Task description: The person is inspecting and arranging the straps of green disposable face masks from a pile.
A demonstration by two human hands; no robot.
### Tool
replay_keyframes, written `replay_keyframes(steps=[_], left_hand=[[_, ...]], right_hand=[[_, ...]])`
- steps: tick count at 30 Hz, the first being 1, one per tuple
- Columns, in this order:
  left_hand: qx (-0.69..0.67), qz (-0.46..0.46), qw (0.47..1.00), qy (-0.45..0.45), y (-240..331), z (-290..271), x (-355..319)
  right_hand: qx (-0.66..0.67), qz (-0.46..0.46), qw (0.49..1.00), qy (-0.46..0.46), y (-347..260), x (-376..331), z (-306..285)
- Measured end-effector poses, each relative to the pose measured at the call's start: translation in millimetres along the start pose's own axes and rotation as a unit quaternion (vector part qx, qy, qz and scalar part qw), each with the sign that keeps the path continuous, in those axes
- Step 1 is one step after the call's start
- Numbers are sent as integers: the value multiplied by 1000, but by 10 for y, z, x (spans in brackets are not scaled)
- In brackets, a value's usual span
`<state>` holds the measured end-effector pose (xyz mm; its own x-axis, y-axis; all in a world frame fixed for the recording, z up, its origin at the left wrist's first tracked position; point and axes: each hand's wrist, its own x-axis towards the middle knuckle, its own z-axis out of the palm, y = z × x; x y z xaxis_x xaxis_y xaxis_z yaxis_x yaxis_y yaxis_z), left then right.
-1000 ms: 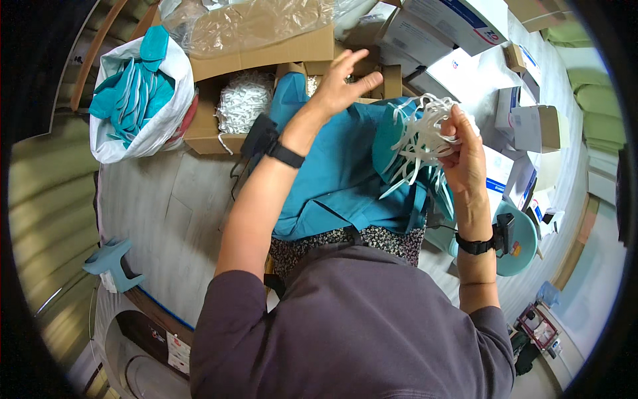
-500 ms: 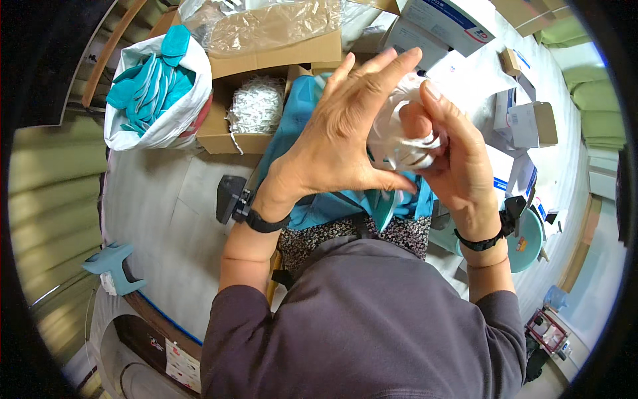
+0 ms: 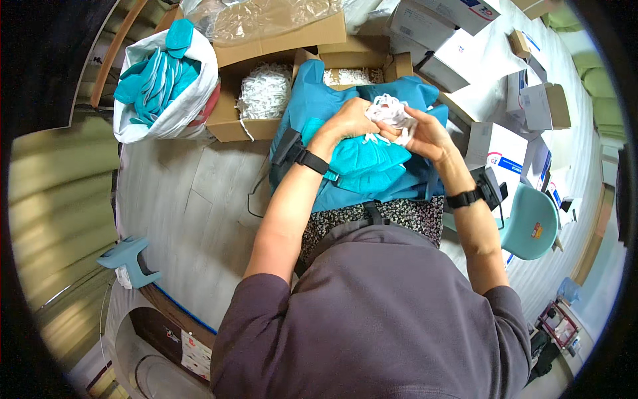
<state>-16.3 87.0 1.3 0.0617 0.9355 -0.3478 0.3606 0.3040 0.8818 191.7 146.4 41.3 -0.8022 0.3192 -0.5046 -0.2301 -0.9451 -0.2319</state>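
Observation:
A loose bundle of white cords (image 3: 388,112) is gathered between my two hands above my lap. My left hand (image 3: 350,120) is closed at the bundle's left side, its fingertips partly hidden behind the cords. My right hand (image 3: 430,136) grips the bundle from the right, thumb on top and fingers curled beneath. Below them, several teal fabric pieces (image 3: 365,165) with rounded ends overlap in a stack, and the white cords run down to them. They rest on a blue cloth (image 3: 302,93) spread over my lap.
At the far left stands a white sack (image 3: 207,73) of teal pieces. Beside it, a cardboard box (image 3: 222,126) holds a heap of white cords (image 3: 264,90); another open box (image 3: 372,46) is behind. White cartons (image 3: 458,60) and a teal stool (image 3: 531,223) are on the right.
Both hands have come down toward my lap. The left hand's spread fingers have closed in on the cords. The teal pieces now lie fanned out on the blue cloth.

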Motion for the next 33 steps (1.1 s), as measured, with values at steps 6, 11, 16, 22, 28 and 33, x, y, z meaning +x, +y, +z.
replay_keyframes(steps=[6,11,16,22,28,33], left_hand=[[-87,-4,996,10,64,43,86],[-303,54,951,26,-99,-237,42],[-412,-70,907,-51,-307,-340,48],[-481,-45,875,-26,-245,-379,-100],[-518,-26,852,-65,-328,-461,-259],[-517,-2,854,-55,-90,-298,-282]], right_hand=[[-41,-25,999,-11,-143,-569,-258],[-248,-141,947,148,-193,-981,-121],[-489,-187,850,59,104,-824,157],[-758,-202,598,165,628,-490,272],[-604,-152,774,114,490,-775,369],[-582,-212,751,228,419,-1077,194]])
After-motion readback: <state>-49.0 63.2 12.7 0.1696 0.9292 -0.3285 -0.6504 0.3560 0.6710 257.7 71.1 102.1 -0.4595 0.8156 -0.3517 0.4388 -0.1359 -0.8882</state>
